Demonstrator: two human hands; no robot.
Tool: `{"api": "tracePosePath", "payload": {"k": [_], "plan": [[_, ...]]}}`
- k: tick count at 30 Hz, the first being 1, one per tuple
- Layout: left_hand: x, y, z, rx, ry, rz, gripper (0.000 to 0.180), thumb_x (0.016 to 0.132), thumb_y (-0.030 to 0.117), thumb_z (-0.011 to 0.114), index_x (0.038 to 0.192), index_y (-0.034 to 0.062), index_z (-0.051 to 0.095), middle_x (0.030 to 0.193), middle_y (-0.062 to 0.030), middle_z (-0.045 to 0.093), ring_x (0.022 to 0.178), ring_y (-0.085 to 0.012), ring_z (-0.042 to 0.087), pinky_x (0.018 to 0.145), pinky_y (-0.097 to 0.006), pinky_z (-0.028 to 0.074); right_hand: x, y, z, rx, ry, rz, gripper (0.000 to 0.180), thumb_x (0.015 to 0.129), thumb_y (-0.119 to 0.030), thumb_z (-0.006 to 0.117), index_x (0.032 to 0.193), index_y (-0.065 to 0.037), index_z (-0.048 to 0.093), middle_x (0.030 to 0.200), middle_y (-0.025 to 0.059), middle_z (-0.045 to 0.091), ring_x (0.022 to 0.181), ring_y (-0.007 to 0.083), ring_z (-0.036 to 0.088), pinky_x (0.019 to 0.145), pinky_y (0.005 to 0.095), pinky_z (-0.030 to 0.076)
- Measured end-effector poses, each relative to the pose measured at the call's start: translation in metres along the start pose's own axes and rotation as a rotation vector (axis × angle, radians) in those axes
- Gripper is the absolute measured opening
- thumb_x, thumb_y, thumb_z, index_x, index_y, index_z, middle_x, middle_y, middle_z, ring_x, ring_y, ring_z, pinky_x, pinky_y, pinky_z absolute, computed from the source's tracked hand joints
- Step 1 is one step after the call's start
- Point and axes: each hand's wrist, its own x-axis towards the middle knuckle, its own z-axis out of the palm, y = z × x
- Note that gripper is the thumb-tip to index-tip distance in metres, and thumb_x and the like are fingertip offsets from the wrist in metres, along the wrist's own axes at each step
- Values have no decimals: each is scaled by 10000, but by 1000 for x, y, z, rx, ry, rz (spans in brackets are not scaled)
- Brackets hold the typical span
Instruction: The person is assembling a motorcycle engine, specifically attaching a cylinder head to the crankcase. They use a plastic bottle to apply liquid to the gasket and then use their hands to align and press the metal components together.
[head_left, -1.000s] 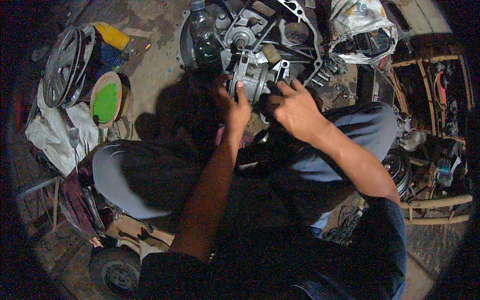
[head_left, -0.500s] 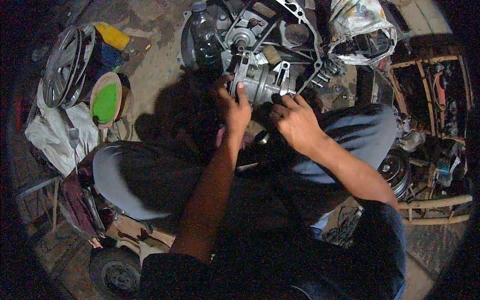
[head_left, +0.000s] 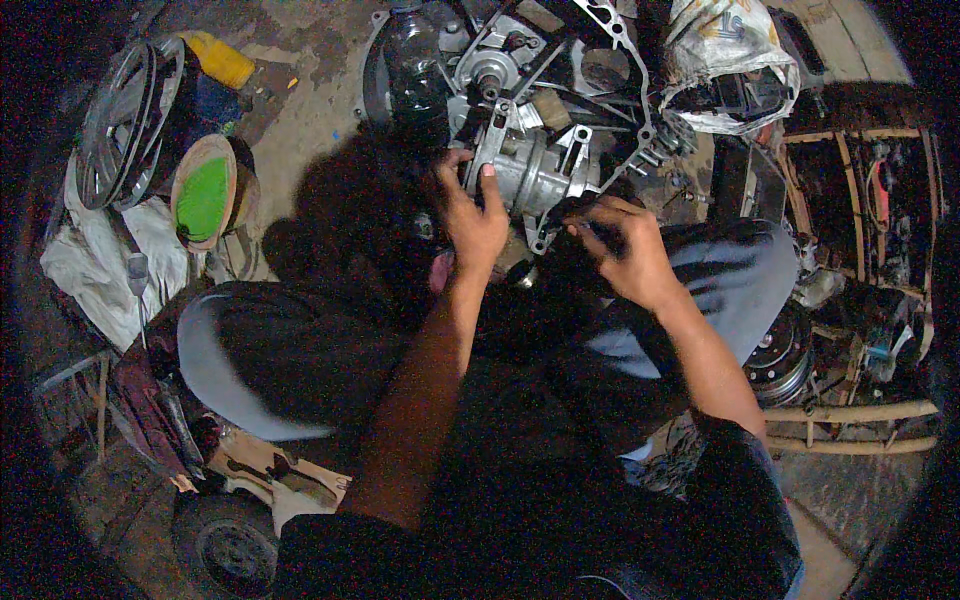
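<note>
A silver metal housing (head_left: 522,175) with a ribbed round body and bolt lugs is in front of me, between my knees. My left hand (head_left: 474,220) grips its left end, the thumb along the side and the fingers curled round behind. At the housing's lower right end, my right hand (head_left: 632,250) is closed in a pinch on a small dark thing; shadow hides what it is. Just beyond the housing lies an open engine case (head_left: 490,70) with a shaft at its centre and a pale flat rim (head_left: 641,100) along its right.
A clear plastic bottle (head_left: 412,75) stands left of the case. To the right is a white sack (head_left: 720,50). Wheel rims (head_left: 118,125), a green-lined bowl (head_left: 203,195) and a yellow container (head_left: 217,60) are on the left. A wooden rack (head_left: 850,412) stands at far right.
My right hand has drawn back slightly from the housing's end, and its fingers have turned into a pinch. A lower lug now shows. My left hand keeps its grip.
</note>
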Motion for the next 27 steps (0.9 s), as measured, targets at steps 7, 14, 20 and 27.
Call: {"api": "tracePosePath", "payload": {"k": [7,14,20,27], "plan": [[1,2,-1,-14,-8,-39,312,945,176,636,1176,-8,534,1142,-213,584,1111,-390,540,990,-484,400,-7,-12,8,68,92,-6,122,866,-3,719,986,15,722,946,205,696,887,389,688,785,400,545],[1,-4,0,21,20,37,321,949,180,633,1185,-14,536,1143,-213,583,1113,-383,543,1008,-476,402,-14,-15,7,-77,112,19,251,782,21,746,1020,23,666,942,220,693,912,434,675,788,436,548],[1,-2,0,-12,6,13,319,951,185,633,1183,-14,541,1143,-214,583,1101,-384,545,1001,-481,399,-36,-20,34,-99,39,102,404,718,22,758,1100,7,629,929,261,684,873,479,667,736,475,552],[0,-1,2,14,28,45,317,954,189,635,1180,-13,545,1128,-220,589,1091,-396,545,973,-486,407,-42,-33,72,1,115,277,338,769,5,756,1064,47,597,869,271,684,825,484,672,694,493,540]]}}
